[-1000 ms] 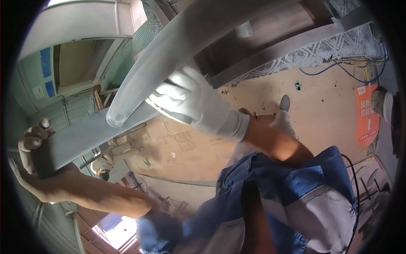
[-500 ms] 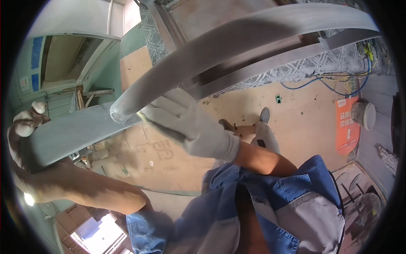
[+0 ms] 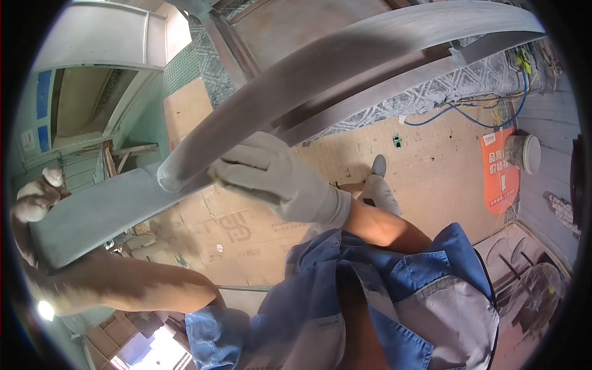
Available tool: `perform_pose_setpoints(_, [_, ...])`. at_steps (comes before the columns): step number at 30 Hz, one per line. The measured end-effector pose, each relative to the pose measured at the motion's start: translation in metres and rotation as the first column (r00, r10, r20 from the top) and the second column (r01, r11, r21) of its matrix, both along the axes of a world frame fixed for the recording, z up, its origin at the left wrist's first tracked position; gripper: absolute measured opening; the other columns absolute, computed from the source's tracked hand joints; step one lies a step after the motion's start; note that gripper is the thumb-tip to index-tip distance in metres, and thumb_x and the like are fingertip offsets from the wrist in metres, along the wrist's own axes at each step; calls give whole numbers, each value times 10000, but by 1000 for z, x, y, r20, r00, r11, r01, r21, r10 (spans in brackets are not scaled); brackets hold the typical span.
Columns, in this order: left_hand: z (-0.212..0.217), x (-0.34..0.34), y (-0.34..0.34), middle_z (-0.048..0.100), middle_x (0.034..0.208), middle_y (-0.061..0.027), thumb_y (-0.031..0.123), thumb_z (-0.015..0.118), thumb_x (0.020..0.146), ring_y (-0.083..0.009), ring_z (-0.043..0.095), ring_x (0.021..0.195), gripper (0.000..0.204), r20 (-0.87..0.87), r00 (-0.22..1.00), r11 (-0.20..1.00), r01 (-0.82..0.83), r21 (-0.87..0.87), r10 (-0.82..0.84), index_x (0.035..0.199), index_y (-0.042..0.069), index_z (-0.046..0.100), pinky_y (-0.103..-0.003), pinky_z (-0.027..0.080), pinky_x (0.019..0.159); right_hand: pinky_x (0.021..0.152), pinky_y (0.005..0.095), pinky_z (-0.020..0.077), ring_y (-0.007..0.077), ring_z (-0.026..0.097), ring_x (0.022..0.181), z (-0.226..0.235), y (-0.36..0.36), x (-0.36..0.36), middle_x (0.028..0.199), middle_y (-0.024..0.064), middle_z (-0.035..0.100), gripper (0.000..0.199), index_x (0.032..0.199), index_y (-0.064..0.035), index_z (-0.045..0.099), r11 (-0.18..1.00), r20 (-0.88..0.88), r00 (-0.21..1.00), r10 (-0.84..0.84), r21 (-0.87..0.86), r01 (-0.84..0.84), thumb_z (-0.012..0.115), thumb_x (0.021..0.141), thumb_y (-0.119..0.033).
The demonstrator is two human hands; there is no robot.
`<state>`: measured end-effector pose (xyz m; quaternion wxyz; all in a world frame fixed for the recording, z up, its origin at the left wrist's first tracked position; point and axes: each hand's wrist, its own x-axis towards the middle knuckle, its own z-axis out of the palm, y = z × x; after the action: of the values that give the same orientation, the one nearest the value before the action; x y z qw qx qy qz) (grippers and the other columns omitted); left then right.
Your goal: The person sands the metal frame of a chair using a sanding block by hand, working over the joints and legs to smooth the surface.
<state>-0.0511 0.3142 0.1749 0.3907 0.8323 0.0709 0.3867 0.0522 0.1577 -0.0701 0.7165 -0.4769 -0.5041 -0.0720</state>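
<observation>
A long grey curved rail (image 3: 320, 68), dusty in finish, sweeps from the upper right down to a rounded end at the middle left. Beneath that end, a flat grey board (image 3: 111, 209) reaches toward the far left. My left hand (image 3: 36, 200), its fingertips pale with dust, curls around the board's outer end. My right hand (image 3: 283, 185), in a whitish glove, lies against the lower side of the curved rail near its rounded end, fingers bent together. A thin pad with a yellowish edge (image 3: 214, 175) shows slightly at its fingertips; most of it is hidden.
Behind the rail runs a brown-grey frame (image 3: 296, 31) on patterned fabric (image 3: 425, 92). Blue and yellow hoses (image 3: 459, 111) hang at the right. Cardboard (image 3: 259, 228) covers the floor. An orange sign (image 3: 498, 172), a whitish bucket (image 3: 530, 153) and a wire-caged fan (image 3: 539, 290) stand right.
The whole view has shifted slightly. My right hand has turned a little and slid slightly rightward along the rail, covering more of the pad. My left hand keeps its hold on the board.
</observation>
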Motion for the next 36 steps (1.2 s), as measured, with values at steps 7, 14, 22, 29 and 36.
perform_pose_setpoints(7, [-8,-4,0,570,859,-177,377,410,966,-336,554,915,489,80,994,968,-92,234,75,903,-45,649,-466,435,888,925,434,488,309,587,1126,6,-13,-5,1227,95,604,332,1183,-63,643,997,-16,1000,-16,-82,14,683,870,-169])
perform_pose_setpoints(14, [20,-16,25,646,912,-190,307,453,918,-354,595,960,418,1,981,981,191,24,-192,913,-35,694,-522,442,969,970,460,483,356,576,1233,-23,-10,-20,1334,101,607,403,1267,-66,628,989,-87,991,-98,-120,88,671,872,-132])
perform_pose_setpoints(22, [38,-23,50,628,855,-233,250,501,818,-396,586,932,452,125,985,989,105,108,-118,961,-122,715,-562,473,955,1016,457,448,336,579,1209,-32,0,-34,1254,166,631,377,1260,-21,632,956,-213,953,-214,-246,160,611,902,-140])
perform_pose_setpoints(29, [33,-20,44,621,843,-186,295,531,843,-354,594,929,437,163,986,996,30,85,-44,995,-76,704,-531,467,949,1148,472,366,351,505,1321,-97,-17,-34,1290,157,607,531,1340,-15,582,665,-36,943,-332,-717,207,663,831,-143])
perform_pose_setpoints(36, [24,-12,35,618,830,-129,329,565,885,-301,608,912,399,214,977,997,-8,82,-10,1039,-17,689,-507,466,936,1019,441,431,275,579,1160,-65,-4,-32,1192,99,614,501,1289,-78,596,905,-175,937,-301,-362,223,647,790,-66])
